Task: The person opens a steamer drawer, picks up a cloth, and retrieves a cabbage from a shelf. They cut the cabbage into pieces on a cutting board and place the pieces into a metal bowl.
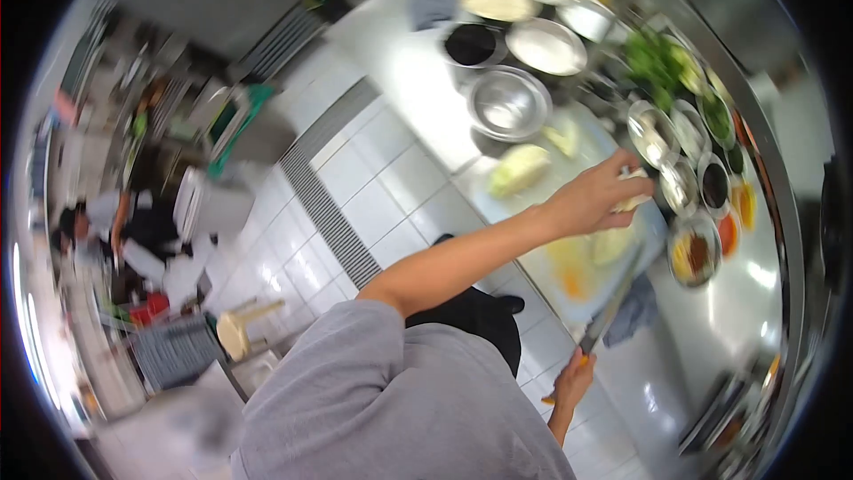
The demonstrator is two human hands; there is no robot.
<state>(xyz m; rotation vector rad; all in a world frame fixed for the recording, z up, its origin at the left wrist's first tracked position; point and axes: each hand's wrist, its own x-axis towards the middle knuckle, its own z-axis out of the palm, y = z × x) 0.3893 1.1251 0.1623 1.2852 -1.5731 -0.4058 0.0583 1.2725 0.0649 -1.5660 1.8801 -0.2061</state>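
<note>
Left hand (608, 195) right of centre, grip clamped on a pale chunk (634, 192) over the pale-blue board (577, 306); right hand (573, 380) below, closed round the yellow-handled steel knife (609, 309).

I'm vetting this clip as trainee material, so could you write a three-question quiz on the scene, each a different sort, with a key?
1. What does the right hand hold?
2. True or false: leafy greens are lying on the tiled floor.
3. Fill in the blank: the ____ hand grips a pale piece over the cutting board.

Key:
1. A knife.
2. False; the greens are up at the counter.
3. Left.
</note>
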